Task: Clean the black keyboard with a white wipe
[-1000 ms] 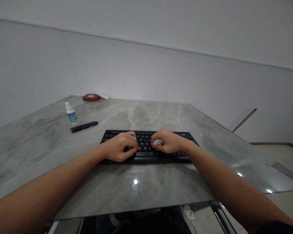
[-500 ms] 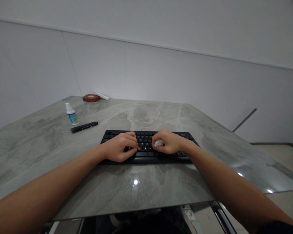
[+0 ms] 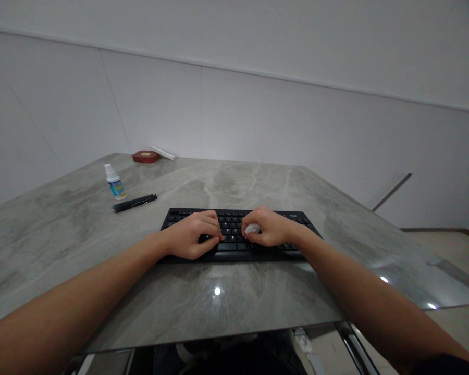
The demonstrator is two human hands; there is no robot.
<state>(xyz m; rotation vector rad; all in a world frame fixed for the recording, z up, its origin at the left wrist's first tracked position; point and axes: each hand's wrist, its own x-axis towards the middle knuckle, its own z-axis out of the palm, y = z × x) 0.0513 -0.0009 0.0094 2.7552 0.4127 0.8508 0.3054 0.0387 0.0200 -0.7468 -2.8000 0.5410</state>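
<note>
right hand (image 3: 269,227) has edged slightly toward nine o'clock since the last frame, fingers and thumb closed on a crumpled, soft-looking white wad (image 3: 252,228) over the square keys of the flat, oblong black keyboard (image 3: 230,232), at centre of the glossy, grey-veined table (image 3: 258,297). left hand (image 3: 195,234) rests bent-fingered on the keyboard's nine-o'clock half; cannot tell whether it grips. toward ten o'clock: rounded white plastic bottle (image 3: 115,185).
</note>
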